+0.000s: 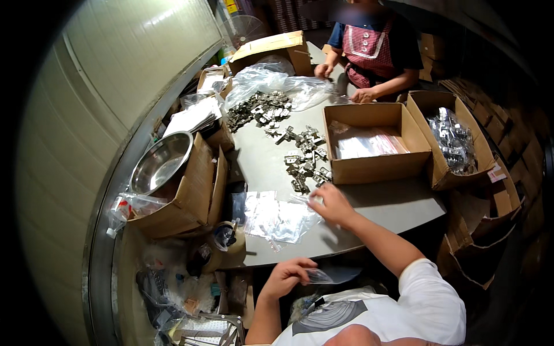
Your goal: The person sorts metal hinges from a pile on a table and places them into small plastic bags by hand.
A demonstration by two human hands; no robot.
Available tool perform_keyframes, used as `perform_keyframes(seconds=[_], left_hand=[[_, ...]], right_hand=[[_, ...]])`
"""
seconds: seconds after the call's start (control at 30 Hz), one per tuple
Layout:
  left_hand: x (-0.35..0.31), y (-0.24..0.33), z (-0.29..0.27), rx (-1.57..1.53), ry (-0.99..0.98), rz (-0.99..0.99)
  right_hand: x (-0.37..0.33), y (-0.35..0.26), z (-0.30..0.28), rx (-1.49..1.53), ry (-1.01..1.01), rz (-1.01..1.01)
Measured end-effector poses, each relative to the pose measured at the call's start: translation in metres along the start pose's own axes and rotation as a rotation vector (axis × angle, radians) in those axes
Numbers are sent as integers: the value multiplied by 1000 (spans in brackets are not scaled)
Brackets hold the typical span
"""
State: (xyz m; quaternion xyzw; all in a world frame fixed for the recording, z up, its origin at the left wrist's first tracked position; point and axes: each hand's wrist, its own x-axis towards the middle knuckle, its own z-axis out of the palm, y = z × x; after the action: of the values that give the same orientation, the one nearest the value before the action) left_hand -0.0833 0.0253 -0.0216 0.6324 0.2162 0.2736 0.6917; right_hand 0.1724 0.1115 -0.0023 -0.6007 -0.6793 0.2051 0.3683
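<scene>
My left hand is closed at the table's near edge, its fingers pinching a small clear plastic bag that stretches out to the right. Over the tabletop, my right hand has curled fingers close to the nearest metal pieces; whatever they pinch is too small to make out. Those silvery metal pieces, shaped like cabinet hinges, lie in loose clusters, with a larger heap farther back. Flat clear bags are spread to the left of my right hand.
An open cardboard box with flat bags stands right of the hinges. Beside it, another box holds bagged metal pieces. A steel bowl rests on a carton at left. Across the table, a person in a checked apron works with both hands.
</scene>
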Motion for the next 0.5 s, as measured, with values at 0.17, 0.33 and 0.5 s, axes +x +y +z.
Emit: perform_keyframes(seconds=[0.17,0.33,0.5], left_hand=[[0,10,11,-107,0,-140],[-9,1,7,-75,168,-165],[-7,-26,7,-119,322,-269]], right_hand=[[79,5,55,-565,307,126],[77,16,70,-476,399,-113],[36,-19,-2,402,213,-189]])
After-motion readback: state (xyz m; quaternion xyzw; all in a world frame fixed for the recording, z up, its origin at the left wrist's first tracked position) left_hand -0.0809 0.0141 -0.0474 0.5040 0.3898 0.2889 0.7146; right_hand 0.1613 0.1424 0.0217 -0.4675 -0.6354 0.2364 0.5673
